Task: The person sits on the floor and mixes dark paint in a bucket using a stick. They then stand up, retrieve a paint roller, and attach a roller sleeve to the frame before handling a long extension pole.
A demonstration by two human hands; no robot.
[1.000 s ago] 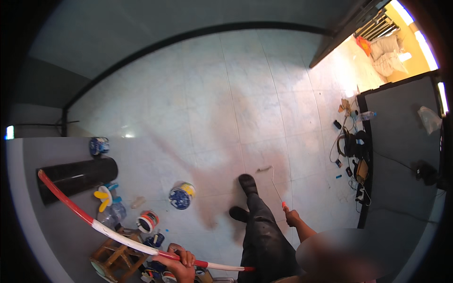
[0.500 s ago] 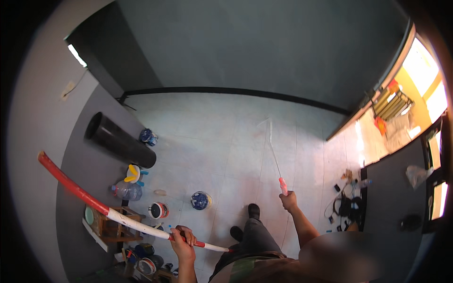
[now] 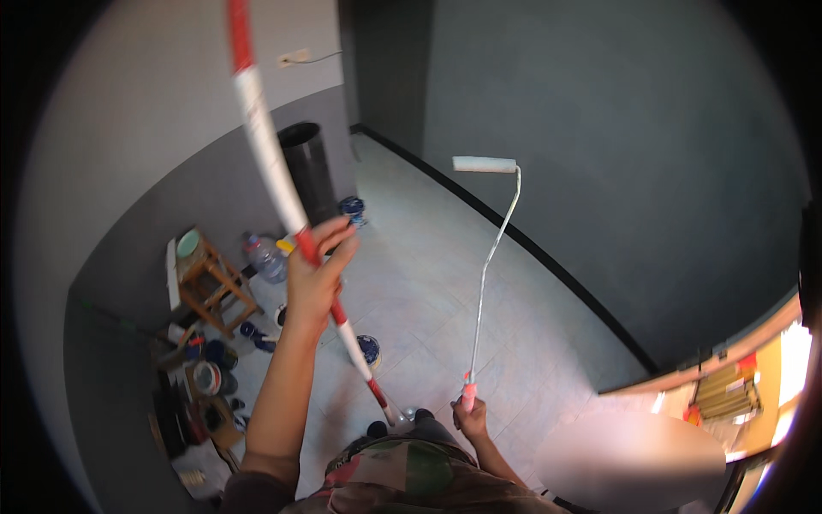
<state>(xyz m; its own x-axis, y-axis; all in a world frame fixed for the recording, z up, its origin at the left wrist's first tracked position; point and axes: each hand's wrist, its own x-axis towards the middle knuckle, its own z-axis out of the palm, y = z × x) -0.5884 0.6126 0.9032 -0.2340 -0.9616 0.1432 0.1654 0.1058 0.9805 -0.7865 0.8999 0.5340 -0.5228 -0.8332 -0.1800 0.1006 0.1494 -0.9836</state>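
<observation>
A long red-and-white striped pole (image 3: 272,163) slants from the top of the view down to the floor by my feet. My left hand (image 3: 312,278) is closed round a red band of it, with some fingers loosely stretched out. To the right, my right hand (image 3: 469,420) grips the pinkish-red handle of a paint roller (image 3: 483,274). Its long bent wire frame points upward, and the pale roller sleeve (image 3: 485,164) shows in front of the dark grey wall, apart from the pole. The lower end of the pole is near my shoes.
A black cylinder (image 3: 310,171) stands by the left wall beside a blue-stained bucket (image 3: 352,210). Another paint bucket (image 3: 369,349) is partly behind the pole. A wooden stool (image 3: 214,283), a large plastic bottle (image 3: 265,259) and several cans line the left. A doorway opens at lower right.
My view has turned left. The pole has swung from lying nearly level to steep, with my left hand raised. The roller is lifted higher, its sleeve now plainly visible.
</observation>
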